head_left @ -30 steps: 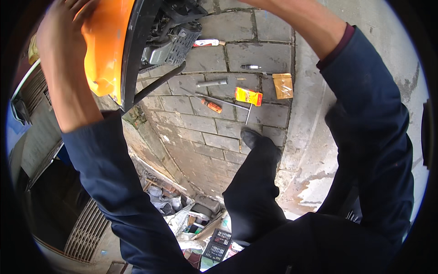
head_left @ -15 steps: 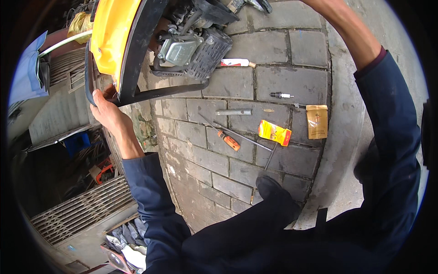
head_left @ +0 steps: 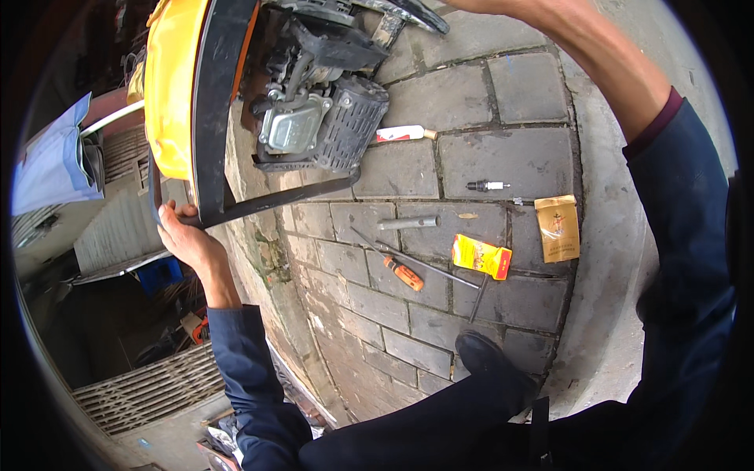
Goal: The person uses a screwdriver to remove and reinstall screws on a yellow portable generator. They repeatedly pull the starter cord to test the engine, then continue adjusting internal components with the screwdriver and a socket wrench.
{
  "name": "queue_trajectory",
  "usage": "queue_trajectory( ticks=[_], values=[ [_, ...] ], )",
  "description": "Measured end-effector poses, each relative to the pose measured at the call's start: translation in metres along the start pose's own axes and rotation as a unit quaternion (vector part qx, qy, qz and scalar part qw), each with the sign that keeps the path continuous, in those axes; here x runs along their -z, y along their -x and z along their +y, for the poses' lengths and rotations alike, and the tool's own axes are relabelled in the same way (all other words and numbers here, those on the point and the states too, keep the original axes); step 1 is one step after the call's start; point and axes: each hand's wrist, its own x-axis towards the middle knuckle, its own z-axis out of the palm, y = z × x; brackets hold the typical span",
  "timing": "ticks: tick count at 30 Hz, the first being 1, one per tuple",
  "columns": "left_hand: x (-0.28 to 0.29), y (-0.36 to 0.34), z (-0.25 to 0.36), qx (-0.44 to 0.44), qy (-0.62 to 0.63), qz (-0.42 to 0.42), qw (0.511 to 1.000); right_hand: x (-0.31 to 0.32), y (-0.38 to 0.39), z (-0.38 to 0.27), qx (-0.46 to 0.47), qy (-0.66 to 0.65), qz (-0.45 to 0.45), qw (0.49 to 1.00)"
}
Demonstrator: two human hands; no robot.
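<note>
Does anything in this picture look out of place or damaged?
Nothing looks clearly damaged or spilled. Slightly odd: the spark plug lies loose on the bare paving, and the T-shaped tool lies near the shoe, where it might get kicked.

Soft, even daylight falls across the paving [head_left: 479,173], leaving only faint shadows, while the concrete strip [head_left: 601,314] at right looks pale and the recess [head_left: 102,330] at left sinks into near-black. The yellow cover [head_left: 169,94] has bright, washed-out patches, and the dark trousers [head_left: 408,428] lose most detail. Focus is fairly crisp mid-view; fisheye curvature bends straight edges toward a black rounded border.
</note>
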Motion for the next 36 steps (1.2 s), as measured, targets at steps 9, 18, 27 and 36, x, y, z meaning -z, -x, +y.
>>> queue_trajectory(
  ticks=[9, 18, 27, 36],
  values=[
    [-0.009, -0.001, 0.004, 0.06, 0.104, 0.042, 0.992, -0.001, 0.007, 0.007, -0.03, 0.015, -0.038, 0.999],
    [-0.028, -0.013, 0.001, 0.093, 0.076, 0.144, 0.982, -0.017, -0.011, 0.028, 0.011, -0.022, -0.046, 0.999],
    [0.017, -0.073, -0.061, 0.132, 0.019, 0.177, 0.975, -0.095, 0.015, 0.008, 0.133, -0.029, 0.072, 0.988],
    [0.05, -0.094, -0.099, 0.085, -0.243, 0.142, 0.956, -0.095, 0.039, -0.006, 0.087, -0.138, 0.01, 0.987]
  ],
)
